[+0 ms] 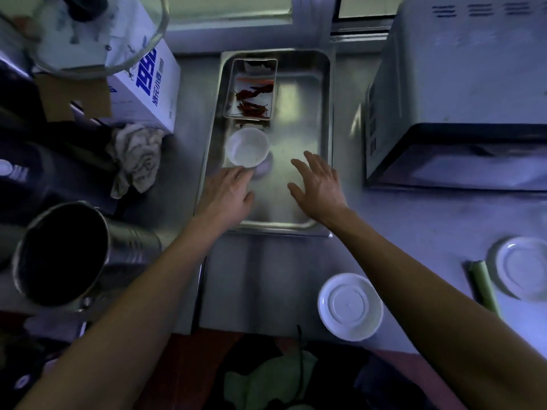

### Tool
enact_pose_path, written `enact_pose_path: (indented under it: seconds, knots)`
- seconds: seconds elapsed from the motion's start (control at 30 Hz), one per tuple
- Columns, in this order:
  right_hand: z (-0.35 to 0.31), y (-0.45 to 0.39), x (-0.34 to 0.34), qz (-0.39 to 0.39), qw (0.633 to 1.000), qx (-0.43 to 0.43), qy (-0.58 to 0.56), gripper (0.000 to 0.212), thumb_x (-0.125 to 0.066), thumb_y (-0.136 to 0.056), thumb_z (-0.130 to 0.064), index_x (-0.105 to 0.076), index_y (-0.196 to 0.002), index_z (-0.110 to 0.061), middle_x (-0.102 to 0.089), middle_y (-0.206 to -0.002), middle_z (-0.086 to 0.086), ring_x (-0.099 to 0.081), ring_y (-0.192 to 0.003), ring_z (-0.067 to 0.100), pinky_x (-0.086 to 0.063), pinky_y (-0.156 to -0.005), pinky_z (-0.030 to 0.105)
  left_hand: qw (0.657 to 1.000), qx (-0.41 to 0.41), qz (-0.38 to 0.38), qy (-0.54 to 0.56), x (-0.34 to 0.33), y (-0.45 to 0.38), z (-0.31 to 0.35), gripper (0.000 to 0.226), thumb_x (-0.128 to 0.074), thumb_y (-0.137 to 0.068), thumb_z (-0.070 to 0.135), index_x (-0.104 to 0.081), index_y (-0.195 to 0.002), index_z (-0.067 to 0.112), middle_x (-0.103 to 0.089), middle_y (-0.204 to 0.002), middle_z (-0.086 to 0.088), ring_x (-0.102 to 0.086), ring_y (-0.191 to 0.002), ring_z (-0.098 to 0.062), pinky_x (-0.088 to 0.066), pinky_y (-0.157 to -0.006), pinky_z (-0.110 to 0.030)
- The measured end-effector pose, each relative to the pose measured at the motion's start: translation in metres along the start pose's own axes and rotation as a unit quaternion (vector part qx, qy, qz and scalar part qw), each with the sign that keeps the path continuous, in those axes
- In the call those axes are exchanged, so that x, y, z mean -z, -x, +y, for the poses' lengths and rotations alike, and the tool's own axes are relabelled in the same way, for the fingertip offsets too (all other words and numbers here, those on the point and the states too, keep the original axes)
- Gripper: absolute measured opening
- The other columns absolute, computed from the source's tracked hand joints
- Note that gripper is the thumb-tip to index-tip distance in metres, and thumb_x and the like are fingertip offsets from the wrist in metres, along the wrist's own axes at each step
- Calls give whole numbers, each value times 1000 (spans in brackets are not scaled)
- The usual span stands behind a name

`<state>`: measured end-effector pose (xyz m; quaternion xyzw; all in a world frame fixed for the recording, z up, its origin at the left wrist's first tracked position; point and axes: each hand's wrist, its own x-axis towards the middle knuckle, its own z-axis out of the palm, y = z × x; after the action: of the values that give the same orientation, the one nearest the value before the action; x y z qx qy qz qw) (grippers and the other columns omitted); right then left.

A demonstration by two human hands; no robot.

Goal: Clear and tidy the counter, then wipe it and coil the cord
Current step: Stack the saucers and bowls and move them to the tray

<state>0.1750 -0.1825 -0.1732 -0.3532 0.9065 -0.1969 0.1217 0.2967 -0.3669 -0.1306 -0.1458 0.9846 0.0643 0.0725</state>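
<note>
Stainless steel rectangular tray (324, 119) sits on the grey metal counter (254, 279), both hands over its near half. Left hand (226, 195) is palm down, fingers fairly straight and together, fingertips touching or just short of the near rim of the small round white bowl (248, 147) standing in the tray; contact not clear. Right hand (318, 184) is spread wide, fingers apart, holding nothing, over bare tray floor to the right of the bowl, apart from it. Behind the bowl, at the tray's far left, is a smaller rectangular steel pan (254, 88) with dried red chillies (251, 99) in it. Crumpled off-white rag (137, 156) lies on the counter left of the tray, well left of the left hand, beside a white cardboard box with blue print (148, 84). Tall steel pot (59, 255) stands near left, under the left forearm's side. Grey microwave oven (461, 93) is right of the tray. Upturned white round plate (350, 306) lies at the counter's near edge below the right forearm; second white plate (521, 267) far right with a pale green stalk (485, 288) just beside it.
</note>
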Motion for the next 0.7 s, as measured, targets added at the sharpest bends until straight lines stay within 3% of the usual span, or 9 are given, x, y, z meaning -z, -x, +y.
enact_pose_path:
  seconds: [0.27, 0.7]
  knots:
    - [20, 81, 16, 6, 1000, -17, 5, 57, -57, -95, -39, -42, -146, -20, -33, -158, 10, -27, -145, 29, -29, -112, 45, 1000, 0, -9, 13, -10, 53, 53, 53, -57, -92, 30, -47, -142, 19, -49, -146, -3, -43, -134, -27, -43, -100, -48]
    - [42, 254, 33, 8, 992, -116, 58, 56, -56, -96, -41, -41, -147, -22, -27, -161, 9, -21, -148, 28, -23, -115, 46, 991, -100, 22, 82, -46, 133, 118, 49, -63, -90, 28, -55, -137, 15, -54, -142, -6, -52, -127, -31, -47, -96, -48]
